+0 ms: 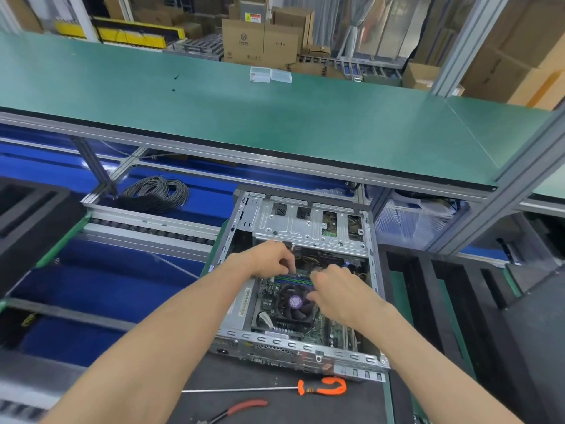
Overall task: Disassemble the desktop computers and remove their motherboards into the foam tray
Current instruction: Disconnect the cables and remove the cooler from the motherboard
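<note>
Inside an open desktop case (301,351), the left hand (269,260) and right hand (337,293), fingers curled, work near the memory slots (293,280); what they pinch is unclear. Tugging while connectors remain seated could strain the motherboard (318,333).

Screwdriver (266,390) before computer case (293,350)

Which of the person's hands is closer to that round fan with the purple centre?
Right. The right hand hovers beside the fan, its fingertips almost over it. The left hand is further back, by the memory slots.
</note>
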Available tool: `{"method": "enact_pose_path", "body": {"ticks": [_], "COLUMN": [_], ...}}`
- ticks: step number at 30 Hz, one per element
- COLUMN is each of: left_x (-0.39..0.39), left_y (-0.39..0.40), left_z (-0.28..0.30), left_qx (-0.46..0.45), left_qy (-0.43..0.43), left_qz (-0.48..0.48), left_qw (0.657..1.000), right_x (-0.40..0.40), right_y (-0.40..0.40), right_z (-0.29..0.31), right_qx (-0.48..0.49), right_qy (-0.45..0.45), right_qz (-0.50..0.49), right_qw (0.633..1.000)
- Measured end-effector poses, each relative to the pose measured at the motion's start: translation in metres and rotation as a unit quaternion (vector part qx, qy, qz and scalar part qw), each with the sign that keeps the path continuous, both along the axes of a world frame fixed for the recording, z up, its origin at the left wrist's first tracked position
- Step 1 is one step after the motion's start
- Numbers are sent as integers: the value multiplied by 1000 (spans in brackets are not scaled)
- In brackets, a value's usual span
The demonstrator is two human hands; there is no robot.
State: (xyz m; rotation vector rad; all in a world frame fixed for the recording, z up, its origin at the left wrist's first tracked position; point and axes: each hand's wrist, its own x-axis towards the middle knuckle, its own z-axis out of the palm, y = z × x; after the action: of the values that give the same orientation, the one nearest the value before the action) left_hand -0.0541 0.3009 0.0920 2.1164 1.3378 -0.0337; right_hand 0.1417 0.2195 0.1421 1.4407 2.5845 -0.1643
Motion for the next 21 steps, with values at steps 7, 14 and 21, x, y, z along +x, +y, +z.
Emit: {"method": "enact_pose_path", "body": {"ticks": [7, 14, 21], "left_x": [-2, 5, 4], "left_y": [2, 4, 12], "left_z": [-5, -10, -16], "left_qx": [-59, -47, -82], "left_qy": [46, 147, 154], "left_qz": [24, -2, 10], "left_qw": [997, 988, 985], "right_x": [5, 6, -36], "right_y": [-1, 28, 45], "right_z": [2, 25, 10], "right_qx": [-67, -29, -44], "right_qy": [36, 214, 223], "right_qz": [87, -27, -22], "right_qw": [993, 976, 974]}}
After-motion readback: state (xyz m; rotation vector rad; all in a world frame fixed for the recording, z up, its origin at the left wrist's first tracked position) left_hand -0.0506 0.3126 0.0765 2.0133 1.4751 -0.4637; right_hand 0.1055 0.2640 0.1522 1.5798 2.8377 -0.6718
